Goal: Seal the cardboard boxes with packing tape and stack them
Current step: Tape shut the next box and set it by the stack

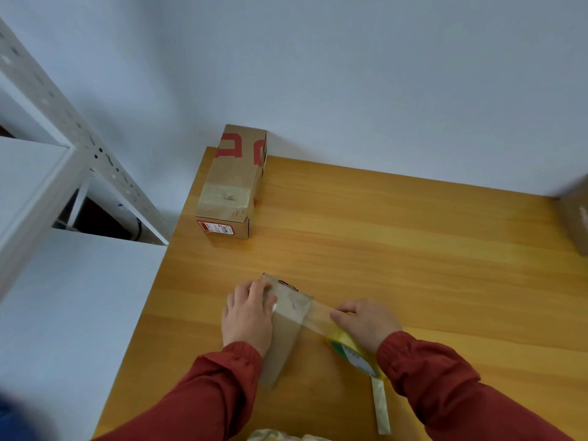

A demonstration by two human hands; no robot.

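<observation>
Fingers (254, 289) of the left hand (246, 315) are laid fairly straight and close together, pressed on the small cardboard box (286, 335) at the near middle of the wooden table (413, 249). The yellow tape roll (351, 350) is gripped by the right hand (366, 323), fingers curled round it, just beside the box. Clear tape (318, 313) is stretched from roll to box top. A loose tail (381, 405) is trailed toward the near edge. A taped box (230, 183) is set at the far left corner, well apart.
</observation>
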